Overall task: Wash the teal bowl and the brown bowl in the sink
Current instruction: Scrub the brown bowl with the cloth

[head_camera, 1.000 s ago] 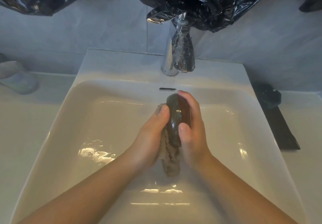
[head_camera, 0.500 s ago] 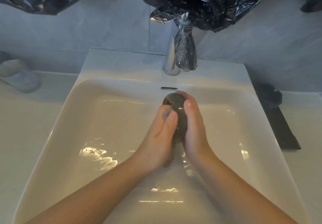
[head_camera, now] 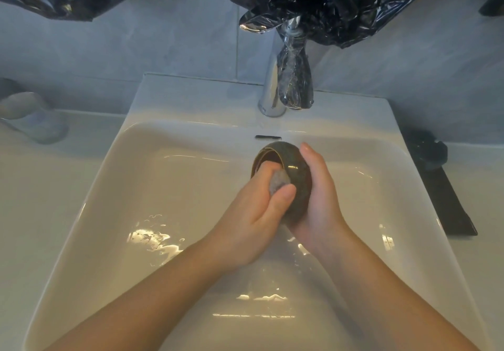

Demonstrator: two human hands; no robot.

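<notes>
I see both hands over the sink [head_camera: 163,187], working close to its back edge and a little right of centre. My right hand [head_camera: 320,203] is curled round the outside of the bowl [head_camera: 298,176], fingers reaching up its far side and the palm under it, so the bowl is held clear of the basin, tipped on its side with the mouth turned left. It sits just in front of the overflow slot [head_camera: 268,137]. The outside is dark and speckled and the inside rim looks brown. My left hand [head_camera: 253,217] pinches a grey scrubber [head_camera: 278,183] between thumb and fingers and presses it at the bowl's mouth, with the fingertips inside the rim. Shallow water glints on the basin floor.

At the sink's back edge stands the tap [head_camera: 271,97], its spout wrapped in black plastic [head_camera: 296,78]. A clear glass [head_camera: 30,116] stands on the worktop [head_camera: 54,187] beyond the sink's left edge. On the right side lies a dark object [head_camera: 432,153] on a black strip; I cannot tell what it is.
</notes>
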